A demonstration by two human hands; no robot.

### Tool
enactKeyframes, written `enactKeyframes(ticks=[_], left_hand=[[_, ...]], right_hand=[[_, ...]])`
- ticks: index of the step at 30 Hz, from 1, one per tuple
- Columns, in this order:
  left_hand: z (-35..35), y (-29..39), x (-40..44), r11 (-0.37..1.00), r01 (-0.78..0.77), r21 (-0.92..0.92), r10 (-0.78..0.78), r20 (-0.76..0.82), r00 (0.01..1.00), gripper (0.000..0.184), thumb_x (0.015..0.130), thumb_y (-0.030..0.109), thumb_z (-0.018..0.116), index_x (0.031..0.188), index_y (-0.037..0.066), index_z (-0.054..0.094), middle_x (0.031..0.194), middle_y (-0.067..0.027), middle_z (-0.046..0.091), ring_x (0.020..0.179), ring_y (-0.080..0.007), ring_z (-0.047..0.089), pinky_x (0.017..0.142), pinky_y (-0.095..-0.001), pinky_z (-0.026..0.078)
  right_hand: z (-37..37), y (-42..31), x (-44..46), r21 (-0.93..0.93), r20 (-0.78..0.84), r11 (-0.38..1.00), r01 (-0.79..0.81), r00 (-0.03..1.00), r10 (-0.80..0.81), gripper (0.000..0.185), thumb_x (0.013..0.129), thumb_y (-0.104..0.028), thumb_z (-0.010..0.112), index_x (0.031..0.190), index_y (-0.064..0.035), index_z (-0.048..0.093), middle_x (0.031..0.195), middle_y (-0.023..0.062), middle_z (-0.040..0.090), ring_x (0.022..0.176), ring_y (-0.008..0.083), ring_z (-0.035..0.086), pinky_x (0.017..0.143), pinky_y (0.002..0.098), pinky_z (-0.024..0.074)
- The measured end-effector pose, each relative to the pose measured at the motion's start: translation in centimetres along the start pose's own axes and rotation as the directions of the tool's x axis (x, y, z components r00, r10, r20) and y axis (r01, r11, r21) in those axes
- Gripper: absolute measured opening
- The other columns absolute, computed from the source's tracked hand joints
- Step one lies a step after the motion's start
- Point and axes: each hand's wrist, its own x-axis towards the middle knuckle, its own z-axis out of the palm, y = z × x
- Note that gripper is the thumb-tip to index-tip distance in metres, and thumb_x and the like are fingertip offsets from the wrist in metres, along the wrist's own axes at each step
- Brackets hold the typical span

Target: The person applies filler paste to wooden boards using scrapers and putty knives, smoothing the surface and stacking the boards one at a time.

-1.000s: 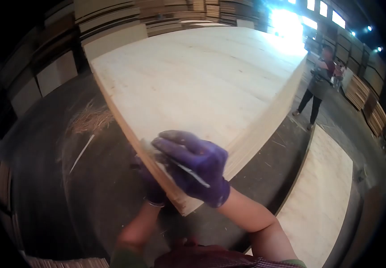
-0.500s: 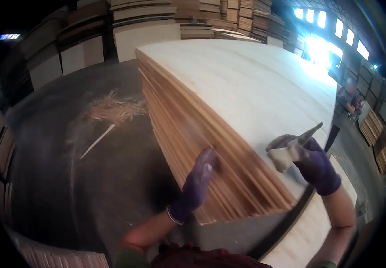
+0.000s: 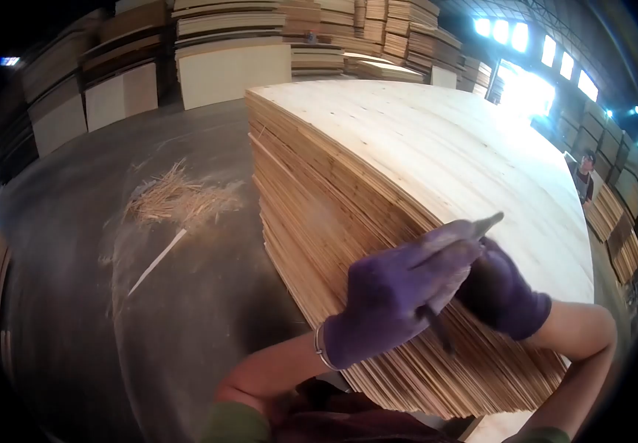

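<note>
Both my hands wear purple gloves and meet over the near edge of a tall stack of wooden sheets [image 3: 422,148]. My left hand [image 3: 400,292] is closed, its fingers pressed together around something I cannot make out. Against it on the right is my right hand [image 3: 500,292], its fingers mostly hidden. A narrow tool with a pale, pointed tip [image 3: 487,224] sticks out above the hands, and a dark end shows below them. Which hand bears the tool is unclear.
Wood splinters [image 3: 175,198] lie heaped on the floor at the left, beside a long pale strip [image 3: 156,262]. More board stacks [image 3: 234,70] line the back. A person [image 3: 583,176] stands beyond the stack at the right. Part of a pale board [image 3: 496,427] shows at the bottom.
My left hand has moved up and right from the stack's side to meet my right hand. The view has shifted, showing more of the stack's layered side.
</note>
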Motion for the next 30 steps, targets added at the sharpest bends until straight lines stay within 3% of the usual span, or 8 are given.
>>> enactKeyframes(ticks=[10, 13, 15, 19, 22, 25, 27, 30], left_hand=[[-20.0, -28.7, 15.3, 0.875, 0.456, 0.161, -0.421, -0.208, 0.883, 0.025, 0.097, 0.021, 0.058, 0.114, 0.004, 0.064, 0.076, -0.0058, 0.067, 0.068, -0.0128, 0.063, 0.062, -0.0263, 0.05], [-26.9, -41.4, 20.7, 0.824, 0.522, 0.218, -0.483, -0.212, 0.85, 0.024, 0.096, 0.025, 0.059, 0.105, 0.004, 0.064, 0.068, -0.0019, 0.061, 0.064, -0.0081, 0.055, 0.055, -0.0224, 0.043], [-28.0, -47.5, 24.0, 0.782, 0.194, 0.593, -0.248, 0.011, 0.969, 0.03, 0.098, 0.035, 0.057, 0.102, 0.005, 0.06, 0.067, 0.0043, 0.051, 0.06, -0.0035, 0.048, 0.051, -0.0184, 0.038], [-26.9, -51.1, 28.5, 0.707, 0.706, 0.029, -0.7, 0.162, 0.695, 0.031, 0.102, 0.04, 0.049, 0.098, 0.01, 0.055, 0.075, 0.0077, 0.046, 0.056, 0.0008, 0.041, 0.046, -0.0171, 0.032], [-26.5, -56.7, 29.3, 0.664, 0.734, -0.145, -0.675, 0.307, 0.671, 0.031, 0.103, 0.041, 0.046, 0.101, 0.011, 0.054, 0.073, 0.0077, 0.045, 0.055, 0.0014, 0.042, 0.045, -0.0167, 0.036], [-26.6, -57.4, 28.6, 0.723, 0.688, -0.067, -0.628, 0.352, 0.694, 0.018, 0.1, 0.022, 0.049, 0.107, 0.006, 0.054, 0.081, 0.0037, 0.05, 0.064, -0.0023, 0.049, 0.056, -0.0171, 0.039], [-26.3, -55.9, 28.9, 0.694, 0.719, -0.009, -0.668, 0.362, 0.65, 0.015, 0.096, 0.014, 0.052, 0.107, 0.005, 0.055, 0.081, 0.002, 0.052, 0.069, -0.0052, 0.055, 0.058, -0.0189, 0.041], [-26.6, -56.4, 29.3, 0.784, 0.62, 0.027, -0.54, 0.521, 0.66, 0.011, 0.09, 0.01, 0.059, 0.097, 0.002, 0.059, 0.079, 0.0014, 0.053, 0.072, -0.0062, 0.054, 0.066, -0.0203, 0.043]], right_hand=[[-10.8, -4.4, 20.4, -0.753, -0.157, 0.657, -0.038, 0.98, -0.122, 0.046, 0.103, -0.04, 0.041, 0.125, -0.0024, 0.057, 0.103, 0.0015, 0.061, 0.087, 0.0073, 0.056, 0.075, 0.0228, 0.0489], [-16.2, -4.1, 27.9, -0.333, -0.258, 0.933, -0.134, 0.965, 0.046, 0.037, 0.102, -0.028, 0.048, 0.127, -0.002, 0.056, 0.107, 0.0043, 0.064, 0.089, 0.0115, 0.06, 0.077, 0.0252, 0.0494], [-19.4, -3.8, 32.6, -0.955, 0.271, 0.032, 0.295, 0.912, -0.309, 0.033, 0.097, -0.013, 0.058, 0.127, -0.0007, 0.055, 0.109, 0.0091, 0.065, 0.094, 0.0183, 0.063, 0.081, 0.0291, 0.0508], [-24.9, -2.1, 38.9, -0.998, 0.059, 0.014, 0.066, 0.947, -0.316, 0.029, 0.095, -0.007, 0.061, 0.123, 0.0001, 0.057, 0.107, 0.0118, 0.066, 0.095, 0.0228, 0.065, 0.085, 0.0307, 0.052], [-28.0, 0.4, 42.8, -0.681, -0.42, 0.725, -0.106, 0.867, -0.268, 0.022, 0.097, -0.01, 0.058, 0.113, 0.003, 0.061, 0.103, 0.0095, 0.067, 0.091, 0.0171, 0.065, 0.08, 0.0271, 0.0528], [-28.3, 0.9, 45.7, -0.994, -0.091, -0.024, -0.103, 0.951, -0.297, 0.025, 0.098, -0.017, 0.058, 0.11, 0.0041, 0.063, 0.106, 0.0061, 0.065, 0.087, 0.0108, 0.061, 0.076, 0.023, 0.0514], [-26.4, 1.7, 47.4, -0.517, -0.49, 0.847, -0.123, 0.854, -0.175, 0.025, 0.098, -0.02, 0.057, 0.112, 0.0004, 0.064, 0.1, 0.0038, 0.066, 0.086, 0.0115, 0.061, 0.077, 0.022, 0.0497], [-24.6, 0.8, 50.0, -0.531, -0.608, 0.795, -0.292, 0.785, -0.118, 0.018, 0.094, -0.013, 0.059, 0.106, -0.0025, 0.068, 0.089, 0.0024, 0.068, 0.083, 0.013, 0.06, 0.075, 0.0269, 0.0501]])
